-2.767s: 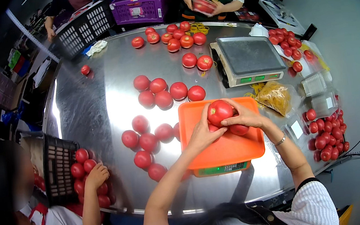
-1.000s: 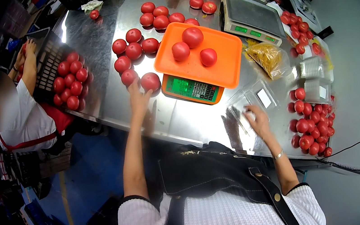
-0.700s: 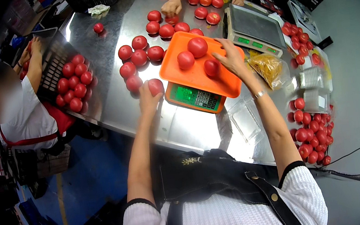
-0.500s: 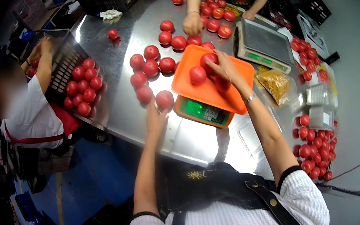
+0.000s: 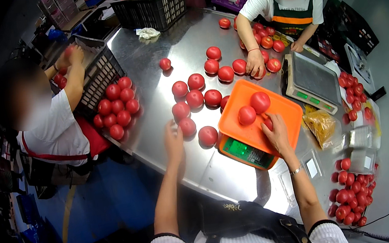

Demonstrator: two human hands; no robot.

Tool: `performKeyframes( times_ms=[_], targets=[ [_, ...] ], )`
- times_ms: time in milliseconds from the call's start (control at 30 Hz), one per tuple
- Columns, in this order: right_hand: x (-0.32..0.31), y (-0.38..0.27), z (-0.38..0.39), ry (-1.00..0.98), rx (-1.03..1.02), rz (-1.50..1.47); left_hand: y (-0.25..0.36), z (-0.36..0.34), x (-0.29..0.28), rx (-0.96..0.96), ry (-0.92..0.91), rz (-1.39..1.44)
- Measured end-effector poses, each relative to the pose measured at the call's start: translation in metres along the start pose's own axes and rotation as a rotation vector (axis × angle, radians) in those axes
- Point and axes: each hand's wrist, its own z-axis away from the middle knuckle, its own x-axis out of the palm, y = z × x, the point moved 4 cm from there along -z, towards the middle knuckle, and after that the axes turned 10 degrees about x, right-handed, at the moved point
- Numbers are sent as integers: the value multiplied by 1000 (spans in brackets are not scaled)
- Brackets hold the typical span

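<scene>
While your right hand [image 5: 277, 133] clasps a half-hidden round red tomato [image 5: 268, 123] on the orange plastic tray [image 5: 234, 109], your left hand [image 5: 174, 141], fingers parted, is beside another round red tomato [image 5: 187, 127]; the green-lit scale display [image 5: 240, 149] is illegible.

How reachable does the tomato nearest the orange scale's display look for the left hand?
Probably yes: the left hand is just left of that tomato, with only a strip of table showing between them.

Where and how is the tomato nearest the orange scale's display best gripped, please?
I'd cup the tomato by its round sides from the near side, since the orange scale sits close on its right and another tomato lies to its left.
</scene>
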Motion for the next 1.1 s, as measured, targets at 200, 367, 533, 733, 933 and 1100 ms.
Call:
performKeyframes(
  times_ms=[200,367,533,733,933,1100],
  targets=[
    [12,23,6,-129,528,-901,-54,-158,41,261,-37,-281],
    [-9,-59,32,-308,652,-1323,-126,-264,89,1,-193,-379],
    [36,-139,31,-556,378,-669,-128,-282,118,10,-385,-347],
    [138,-174,-8,-334,-112,-200,-145,-273,115,-10,-284,-48],
    [185,-144,-16,-280,-9,-55,-2,-195,100,-167,-481,602],
    [115,-149,31,-280,-175,-294,97,-110,118,104,-724,705]
  ],
)
